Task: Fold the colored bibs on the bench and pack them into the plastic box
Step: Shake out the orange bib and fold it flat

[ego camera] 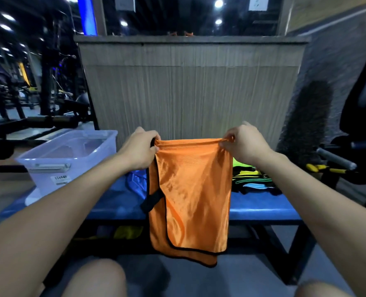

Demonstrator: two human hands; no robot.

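Note:
An orange bib with black trim hangs folded in half in the air above the blue bench. My left hand pinches its top left corner and my right hand pinches its top right corner. Its lower edge drops below the bench's front edge. A blue bib lies crumpled on the bench behind it to the left. A pile of green, yellow and blue bibs with black trim lies to the right. The clear plastic box stands on the bench's left end, without a lid.
A grey wood-grain panel rises just behind the bench. Gym machines stand at the left and a padded machine at the right. Something yellow lies under the bench. My knees show at the bottom edge.

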